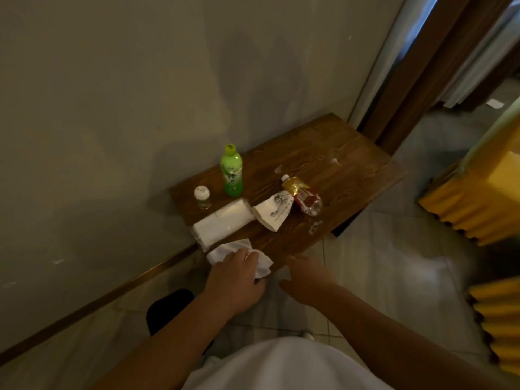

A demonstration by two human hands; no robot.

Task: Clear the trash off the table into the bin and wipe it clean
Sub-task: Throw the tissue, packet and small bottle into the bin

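A small wooden table (323,153) stands against the wall. My left hand (236,280) grips a white cloth (225,250) at the table's near corner. My right hand (306,277) hovers open just off the near edge, holding nothing. On the table lie a crushed clear bottle with a red and gold label (302,197), a crumpled paper cup (273,212), and small clear scraps (315,226) near the edge. A green drink bottle (232,175) stands upright towards the wall.
A tissue pack (222,222) and a small white-capped jar (202,197) sit on the table's left part. A dark bin-like shape (168,308) is on the floor below my left arm. Yellow corrugated things (472,198) stand at the right, on a tiled floor.
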